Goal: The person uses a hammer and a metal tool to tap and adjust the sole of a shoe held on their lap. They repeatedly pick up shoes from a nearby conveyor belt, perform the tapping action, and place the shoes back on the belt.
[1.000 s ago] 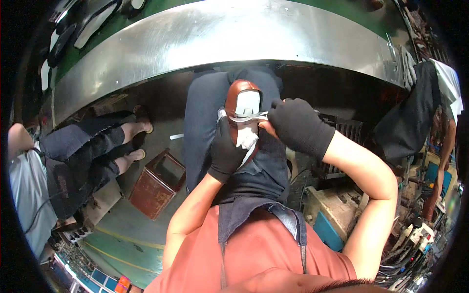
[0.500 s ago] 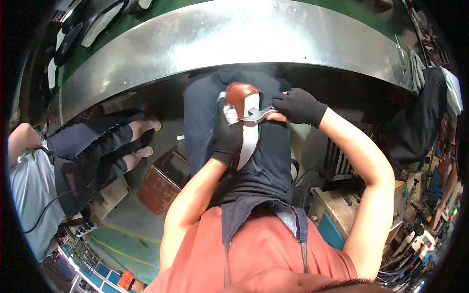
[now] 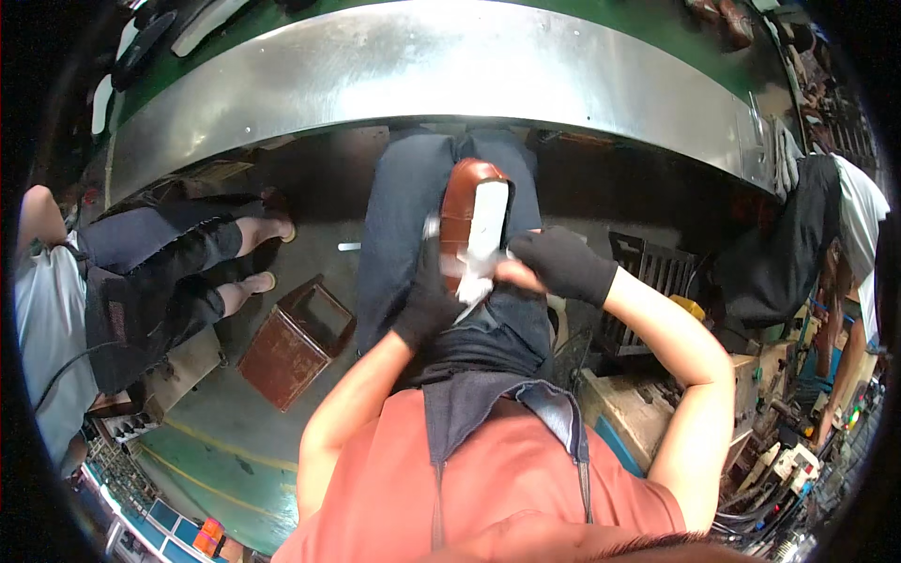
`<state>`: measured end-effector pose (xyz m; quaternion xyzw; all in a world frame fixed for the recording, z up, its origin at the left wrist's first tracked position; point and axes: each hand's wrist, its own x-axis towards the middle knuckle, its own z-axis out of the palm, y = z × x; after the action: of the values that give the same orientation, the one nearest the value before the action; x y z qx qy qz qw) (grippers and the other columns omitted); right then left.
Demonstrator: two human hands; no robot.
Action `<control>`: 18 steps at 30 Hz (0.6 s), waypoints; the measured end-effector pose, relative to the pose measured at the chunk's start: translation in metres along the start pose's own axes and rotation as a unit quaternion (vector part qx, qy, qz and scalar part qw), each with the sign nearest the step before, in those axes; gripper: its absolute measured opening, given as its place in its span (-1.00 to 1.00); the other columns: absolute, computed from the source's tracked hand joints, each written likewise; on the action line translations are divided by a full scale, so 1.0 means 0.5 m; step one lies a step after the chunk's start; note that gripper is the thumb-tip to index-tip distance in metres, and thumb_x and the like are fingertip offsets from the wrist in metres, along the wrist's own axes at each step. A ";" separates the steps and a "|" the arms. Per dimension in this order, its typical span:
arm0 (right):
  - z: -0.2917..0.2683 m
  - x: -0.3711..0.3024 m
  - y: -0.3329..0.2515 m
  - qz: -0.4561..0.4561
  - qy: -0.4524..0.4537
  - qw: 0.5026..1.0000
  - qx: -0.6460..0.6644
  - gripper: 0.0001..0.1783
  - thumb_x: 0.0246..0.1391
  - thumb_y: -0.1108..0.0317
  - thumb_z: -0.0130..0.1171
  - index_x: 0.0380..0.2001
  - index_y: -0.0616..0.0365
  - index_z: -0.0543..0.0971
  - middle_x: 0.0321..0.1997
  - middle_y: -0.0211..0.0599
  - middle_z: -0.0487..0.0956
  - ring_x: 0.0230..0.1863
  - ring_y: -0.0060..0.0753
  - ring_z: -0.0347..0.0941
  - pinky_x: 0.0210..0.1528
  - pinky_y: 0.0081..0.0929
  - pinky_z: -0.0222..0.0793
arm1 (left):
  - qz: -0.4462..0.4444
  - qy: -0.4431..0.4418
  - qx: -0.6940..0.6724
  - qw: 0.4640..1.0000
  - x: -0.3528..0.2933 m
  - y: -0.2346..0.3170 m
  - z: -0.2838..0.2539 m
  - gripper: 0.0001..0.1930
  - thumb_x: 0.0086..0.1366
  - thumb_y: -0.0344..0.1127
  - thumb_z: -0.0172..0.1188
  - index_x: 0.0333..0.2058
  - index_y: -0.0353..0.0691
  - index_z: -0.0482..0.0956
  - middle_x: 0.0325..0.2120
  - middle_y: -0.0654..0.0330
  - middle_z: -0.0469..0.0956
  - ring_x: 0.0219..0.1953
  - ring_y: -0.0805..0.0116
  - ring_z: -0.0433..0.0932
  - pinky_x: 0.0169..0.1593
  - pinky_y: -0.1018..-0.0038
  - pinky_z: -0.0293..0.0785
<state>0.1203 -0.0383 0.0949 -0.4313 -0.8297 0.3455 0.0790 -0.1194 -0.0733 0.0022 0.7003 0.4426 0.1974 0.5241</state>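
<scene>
Gripping brown shoe (image 3: 459,208) along left side: left hand (image 3: 427,298), black-gloved, fingers curled. Right hand (image 3: 561,265), black-gloved, fingers bent beside blurred pale item (image 3: 482,264); whether held, cannot tell. Shoe on dark-trousered thighs (image 3: 399,202), rounded toe toward bench (image 3: 450,66): glossy reddish-brown upper, dark edging, white lengthwise panel (image 3: 489,218). Beyond: bench, shiny metal.

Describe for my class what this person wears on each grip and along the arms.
The left grip and right grip wear black gloves reaching the wrists; the right thumb's end is bare. The salmon-red shirt has short sleeves, leaving both forearms uncovered.
</scene>
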 end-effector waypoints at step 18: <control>0.088 -0.198 -0.087 0.311 0.107 0.866 0.378 -0.60 0.30 0.13 -0.04 -0.46 0.26 0.49 -0.58 -0.30 0.47 -0.49 -0.53 0.36 -0.41 -0.48 0.28 | -0.059 0.179 -0.060 0.980 0.046 0.201 -0.189 -0.37 0.07 -0.40 0.37 0.12 -0.33 0.33 0.13 -0.01 0.36 0.17 0.19 0.37 0.23 0.36 0.26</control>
<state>0.1337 -0.1536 0.1063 -0.6381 -0.4450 0.5912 0.2127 -0.1356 -0.0072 0.1246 0.5936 0.5572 0.3140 0.4885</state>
